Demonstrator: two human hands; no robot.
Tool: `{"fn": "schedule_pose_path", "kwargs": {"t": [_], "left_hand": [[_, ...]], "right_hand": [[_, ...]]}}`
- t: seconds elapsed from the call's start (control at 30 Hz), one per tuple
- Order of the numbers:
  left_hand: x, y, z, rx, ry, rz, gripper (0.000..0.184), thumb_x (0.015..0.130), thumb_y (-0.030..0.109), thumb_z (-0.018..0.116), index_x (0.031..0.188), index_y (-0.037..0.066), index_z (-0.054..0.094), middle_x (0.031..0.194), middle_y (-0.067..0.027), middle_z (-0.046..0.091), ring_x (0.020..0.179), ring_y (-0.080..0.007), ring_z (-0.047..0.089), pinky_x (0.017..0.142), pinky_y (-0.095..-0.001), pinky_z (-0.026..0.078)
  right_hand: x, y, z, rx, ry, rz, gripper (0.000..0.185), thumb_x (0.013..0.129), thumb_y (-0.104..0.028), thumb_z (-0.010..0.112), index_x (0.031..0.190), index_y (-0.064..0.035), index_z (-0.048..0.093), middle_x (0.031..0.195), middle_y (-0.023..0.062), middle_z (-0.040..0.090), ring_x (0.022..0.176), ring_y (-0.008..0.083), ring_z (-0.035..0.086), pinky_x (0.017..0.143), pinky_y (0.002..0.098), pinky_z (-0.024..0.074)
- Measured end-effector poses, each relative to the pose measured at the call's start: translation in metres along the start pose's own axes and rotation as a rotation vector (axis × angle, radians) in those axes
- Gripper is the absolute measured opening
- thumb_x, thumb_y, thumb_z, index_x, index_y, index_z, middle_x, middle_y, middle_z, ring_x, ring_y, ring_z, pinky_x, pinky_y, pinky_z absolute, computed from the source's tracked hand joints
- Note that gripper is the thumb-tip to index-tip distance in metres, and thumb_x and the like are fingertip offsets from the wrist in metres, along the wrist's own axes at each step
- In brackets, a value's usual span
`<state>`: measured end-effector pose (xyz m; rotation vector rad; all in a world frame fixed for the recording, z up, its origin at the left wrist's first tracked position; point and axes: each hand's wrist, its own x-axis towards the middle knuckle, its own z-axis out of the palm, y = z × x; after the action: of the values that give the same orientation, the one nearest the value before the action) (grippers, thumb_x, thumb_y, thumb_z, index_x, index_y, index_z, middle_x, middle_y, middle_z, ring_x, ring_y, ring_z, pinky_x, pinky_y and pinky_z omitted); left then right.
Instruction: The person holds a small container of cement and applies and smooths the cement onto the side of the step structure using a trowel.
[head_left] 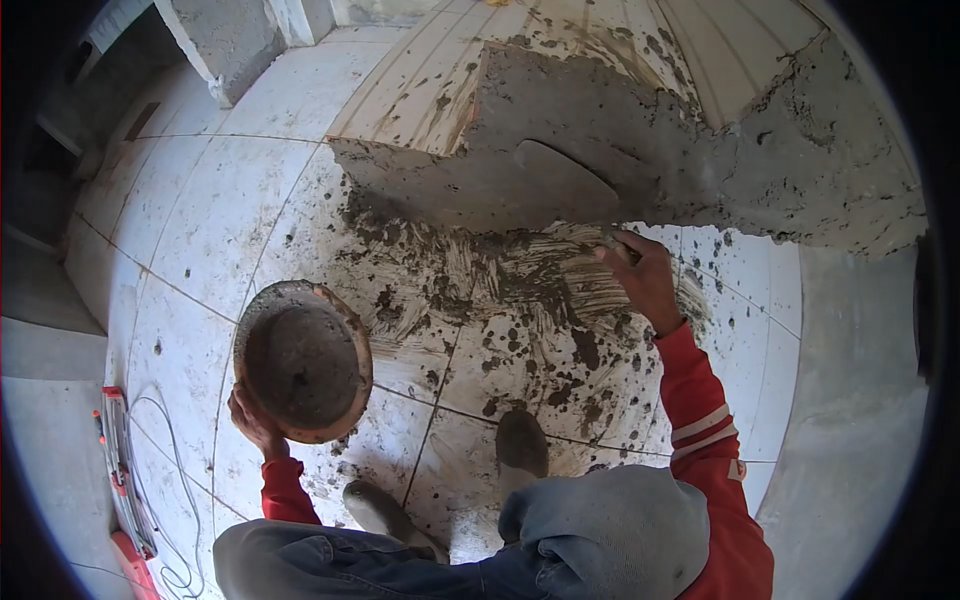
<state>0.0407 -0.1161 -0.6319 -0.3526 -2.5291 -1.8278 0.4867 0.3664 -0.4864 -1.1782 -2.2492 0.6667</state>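
Observation:
My left hand [256, 421] grips the rim of a round, mortar-crusted bowl [350, 408], held up over the tiles at the left. Grey residue coats its inside. At the right, my right hand [646, 278] is closed around the handle of a trowel [568, 172]. The trowel's flat blade lies against the wet grey plaster on the low stepped wall [460, 185]. Part of the handle is hidden by my fingers.
Mortar splashes and smears cover the white tiled floor [500, 350] below the wall. Striped tiles [420, 95], also spattered, lie above the plaster. My boots [521, 442] stand on the floor. A red tool with a rail [122, 470] and a grey cable [170, 440] are at the left.

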Motion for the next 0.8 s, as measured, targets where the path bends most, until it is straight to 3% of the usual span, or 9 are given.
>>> {"fn": "schedule_pose_path", "kwargs": {"t": [0.17,0.23,0.3,0.4,0.5,0.57,0.63,0.7,0.8], "left_hand": [[0.002,-0.01,-0.003,-0.085,-0.001,-0.065,0.049,0.115,0.044,0.049,0.118,-0.001,0.067,0.111,-0.012,0.069,0.099,-0.0224,0.062,0.093,-0.0396,0.051],[0.002,-0.007,-0.001,-0.141,-0.011,-0.09,0.048,0.114,0.043,0.05,0.12,-0.001,0.068,0.113,-0.0121,0.069,0.101,-0.0227,0.063,0.095,-0.0395,0.051],[0.003,0.002,0.005,-0.197,-0.025,-0.115,0.047,0.114,0.043,0.05,0.123,0.0,0.068,0.115,-0.0121,0.07,0.103,-0.0229,0.064,0.096,-0.0394,0.051],[0.003,0.013,0.015,-0.256,0.024,-0.211,0.047,0.114,0.042,0.049,0.128,0.001,0.068,0.119,-0.0121,0.07,0.108,-0.0232,0.065,0.099,-0.0389,0.051],[0.009,0.018,0.019,-0.229,0.022,-0.165,0.046,0.114,0.039,0.05,0.129,-0.001,0.068,0.123,-0.0137,0.07,0.112,-0.0237,0.065,0.101,-0.0387,0.051],[0.008,0.023,0.025,0.213,0.01,0.283,0.046,0.113,0.037,0.051,0.128,-0.003,0.069,0.122,-0.0144,0.069,0.111,-0.0252,0.065,0.101,-0.0398,0.051],[0.001,0.054,0.036,0.159,-0.007,0.278,0.045,0.112,0.035,0.053,0.128,-0.004,0.069,0.12,-0.0152,0.069,0.111,-0.0266,0.065,0.102,-0.0407,0.05],[-0.004,0.072,0.047,0.015,-0.05,0.202,0.044,0.112,0.034,0.054,0.129,-0.003,0.069,0.119,-0.0149,0.068,0.112,-0.0276,0.065,0.102,-0.0412,0.049],[-0.014,0.089,0.057,0.034,-0.073,0.3,0.039,0.11,0.032,0.06,0.125,-0.003,0.07,0.128,-0.015,0.064,0.118,-0.0283,0.062,0.104,-0.0422,0.049]], "right_hand": [[-0.012,-0.018,-0.049,0.124,-0.004,0.17,0.038,0.093,-0.022,0.084,0.117,0.0054,0.075,0.093,0.0147,0.077,0.079,0.0144,0.067,0.075,0.0327,0.0557],[-0.021,-0.008,-0.064,0.087,0.082,0.057,0.03,0.094,-0.017,0.083,0.114,0.0041,0.075,0.091,0.0148,0.075,0.076,0.0152,0.066,0.072,0.0324,0.0551],[-0.034,-0.019,-0.087,-0.218,0.24,-0.22,0.022,0.096,-0.014,0.079,0.109,0.0027,0.071,0.084,0.0141,0.071,0.071,0.0173,0.064,0.068,0.0323,0.0532],[-0.066,-0.037,-0.094,-0.257,0.268,-0.191,0.016,0.098,-0.01,0.075,0.107,-0.0008,0.066,0.08,0.0133,0.068,0.067,0.0193,0.063,0.065,0.032,0.0512],[-0.087,-0.056,-0.057,-0.11,0.077,-0.167,0.015,0.097,-0.011,0.075,0.109,-0.0055,0.067,0.085,0.0117,0.07,0.067,0.0217,0.065,0.063,0.0347,0.0531],[-0.089,-0.078,-0.022,-0.193,-0.059,-0.378,0.017,0.096,-0.014,0.074,0.111,-0.0072,0.069,0.1,0.013,0.074,0.071,0.0269,0.071,0.064,0.0396,0.0575],[-0.089,-0.093,0.013,-0.167,-0.188,-0.453,0.017,0.097,-0.017,0.072,0.112,-0.01,0.071,0.107,0.0129,0.073,0.077,0.0317,0.073,0.066,0.0435,0.0597],[-0.077,-0.126,0.043,-0.246,-0.237,-0.469,0.015,0.097,-0.018,0.071,0.109,-0.009,0.07,0.106,0.014,0.072,0.077,0.0322,0.073,0.065,0.0444,0.0596],[-0.053,-0.152,0.088,-0.392,-0.358,-0.503,0.013,0.098,-0.019,0.068,0.104,-0.0071,0.069,0.1,0.0152,0.071,0.076,0.0335,0.074,0.065,0.0465,0.0595]]}}
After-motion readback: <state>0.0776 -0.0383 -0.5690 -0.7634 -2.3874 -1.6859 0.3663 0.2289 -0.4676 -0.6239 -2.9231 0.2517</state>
